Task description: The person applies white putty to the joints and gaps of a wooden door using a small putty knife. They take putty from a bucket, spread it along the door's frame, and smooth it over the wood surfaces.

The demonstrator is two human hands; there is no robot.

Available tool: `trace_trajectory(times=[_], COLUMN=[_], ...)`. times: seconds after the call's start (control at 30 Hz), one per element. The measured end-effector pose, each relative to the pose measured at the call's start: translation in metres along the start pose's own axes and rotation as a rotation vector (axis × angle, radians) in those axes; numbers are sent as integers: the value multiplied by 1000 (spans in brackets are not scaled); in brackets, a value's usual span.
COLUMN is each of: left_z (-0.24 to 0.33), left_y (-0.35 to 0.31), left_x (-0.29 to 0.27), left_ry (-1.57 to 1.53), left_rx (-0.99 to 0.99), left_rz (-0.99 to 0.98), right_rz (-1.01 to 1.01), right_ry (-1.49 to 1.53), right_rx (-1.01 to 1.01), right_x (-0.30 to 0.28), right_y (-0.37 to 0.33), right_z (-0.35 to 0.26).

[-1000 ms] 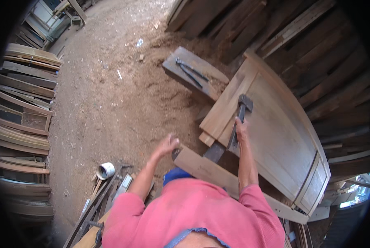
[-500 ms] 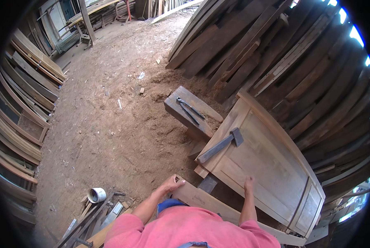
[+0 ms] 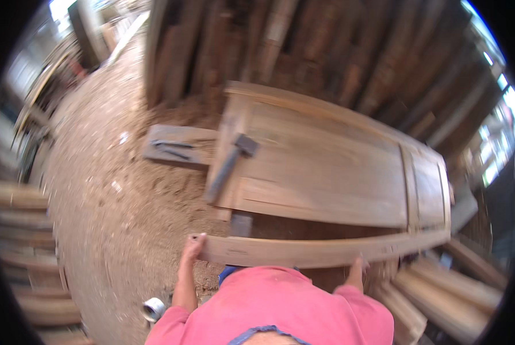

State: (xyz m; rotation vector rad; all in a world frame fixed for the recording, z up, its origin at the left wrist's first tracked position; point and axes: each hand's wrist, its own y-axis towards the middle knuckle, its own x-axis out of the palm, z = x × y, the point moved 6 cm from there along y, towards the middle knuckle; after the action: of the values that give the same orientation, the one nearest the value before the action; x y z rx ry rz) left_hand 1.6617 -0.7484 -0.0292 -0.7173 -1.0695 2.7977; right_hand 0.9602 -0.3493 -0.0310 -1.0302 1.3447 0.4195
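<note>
Right hand (image 3: 358,269) moved from over the panel (image 3: 326,167) to the long board (image 3: 292,252), can't tell its grip; left hand (image 3: 194,247) is clamped on one end.

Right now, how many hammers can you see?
1: the hammer lies across the left end of the wooden panel; others could be hidden among the boards behind.
</note>
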Motion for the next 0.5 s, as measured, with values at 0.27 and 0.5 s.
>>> trace_trajectory(times=[0.27,0.5], left_z=[2,7], left_y=[25,23], left_x=[10,13], left_ry=[-95,-55], left_rx=[-57,-9], left_rz=[131,248], right_rz=[-400,-483], right_ry=[1032,1415], right_rx=[170,176], right_x=[8,37], right_y=[9,34], right_z=[-5,-6])
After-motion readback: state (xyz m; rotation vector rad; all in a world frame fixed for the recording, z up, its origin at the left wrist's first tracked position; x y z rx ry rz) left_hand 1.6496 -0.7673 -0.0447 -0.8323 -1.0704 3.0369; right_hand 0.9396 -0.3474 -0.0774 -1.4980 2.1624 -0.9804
